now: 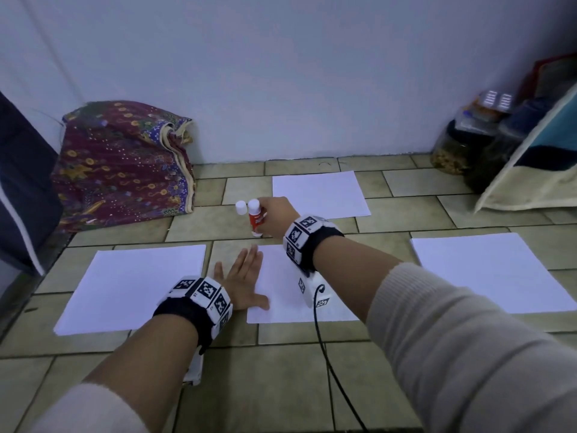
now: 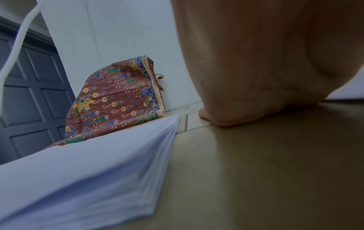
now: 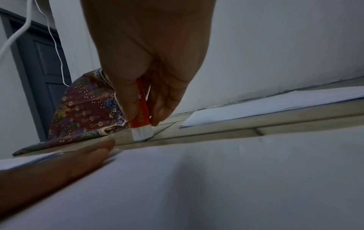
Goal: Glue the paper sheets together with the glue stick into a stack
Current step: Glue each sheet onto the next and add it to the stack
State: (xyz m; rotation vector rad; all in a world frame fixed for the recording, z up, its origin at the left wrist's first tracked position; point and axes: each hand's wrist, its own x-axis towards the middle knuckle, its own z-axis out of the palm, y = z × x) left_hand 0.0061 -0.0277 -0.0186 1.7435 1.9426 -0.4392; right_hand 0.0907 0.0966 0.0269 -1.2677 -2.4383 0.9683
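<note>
right hand (image 1: 276, 217) pinching glue stick (image 1: 255, 220) upright on the tiled floor (image 1: 312, 370)

stick stands just past the far edge of the middle sheet (image 1: 281, 295), base on tile – a second white cap (image 1: 240, 207) beside it. left hand (image 1: 242, 284) flat, fingers spread, on that sheet's left edge – other sheets apart.

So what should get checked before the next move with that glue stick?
1. Right hand grips glue stick: ok.
2. Left hand flat on middle sheet: ok.
3. Cap off glue stick: cannot tell; both ends look white.
4. Glue end over paper: not ok; it stands on bare floor.
5. All sheets stacked: not ok; four lie apart.
</note>
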